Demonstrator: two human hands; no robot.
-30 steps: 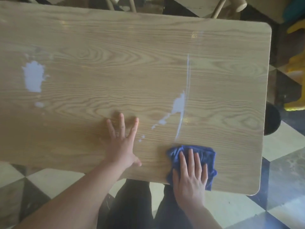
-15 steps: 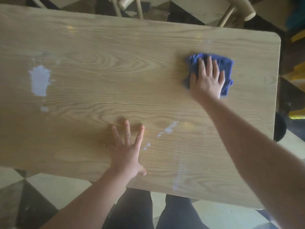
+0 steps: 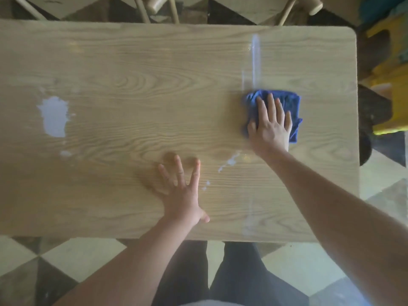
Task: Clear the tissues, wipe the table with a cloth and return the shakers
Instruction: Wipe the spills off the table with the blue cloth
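Cloth (image 3: 287,102) lies on the right part of the table (image 3: 154,62), about midway between the near and far edge. The right hand (image 3: 270,127) rests flat on it, fingers stretched, pressing and not gripping. The left hand (image 3: 183,193) is open too, spread on bare wood near the near edge. The cloth looks soft, light and folded, so it should slide easily under a flat palm; pressing on its middle would keep the folds together. A large white spill (image 3: 54,117) waits at the left, small drops (image 3: 229,161) between the hands. No tissues or shakers are visible.
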